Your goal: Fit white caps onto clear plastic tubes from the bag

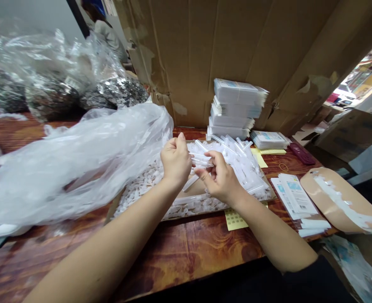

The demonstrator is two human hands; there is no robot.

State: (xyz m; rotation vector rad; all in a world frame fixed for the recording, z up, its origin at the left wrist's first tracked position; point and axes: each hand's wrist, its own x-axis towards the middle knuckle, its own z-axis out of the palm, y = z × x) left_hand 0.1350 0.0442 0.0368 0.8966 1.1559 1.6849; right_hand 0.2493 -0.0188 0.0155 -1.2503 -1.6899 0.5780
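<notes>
Clear plastic tubes (pixel 201 160) lie level between my two hands, above a shallow cardboard tray (pixel 186 194). My left hand (pixel 175 162) is closed in a fist, thumb uppermost, around their left end; its curled fingers are mostly hidden. At the right end, the thumb and fingers of my right hand (pixel 221 176) pinch the tubes. Loose clear tubes (pixel 247 172) are heaped in the tray's right part. Many small white plastic pieces (pixel 141 185) fill its left side and front.
A big translucent plastic bag (pixel 78 160) covers the table's left. Behind stand bags of dark metallic pieces (pixel 51 94) and a cardboard sheet (pixel 204 54). Stacked printed packets (pixel 236 109), a dark red phone-like object (pixel 301 153), printed cards (pixel 295 195) and a beige stool seat (pixel 325 185) are rightward. A person (pixel 108 38) sits behind.
</notes>
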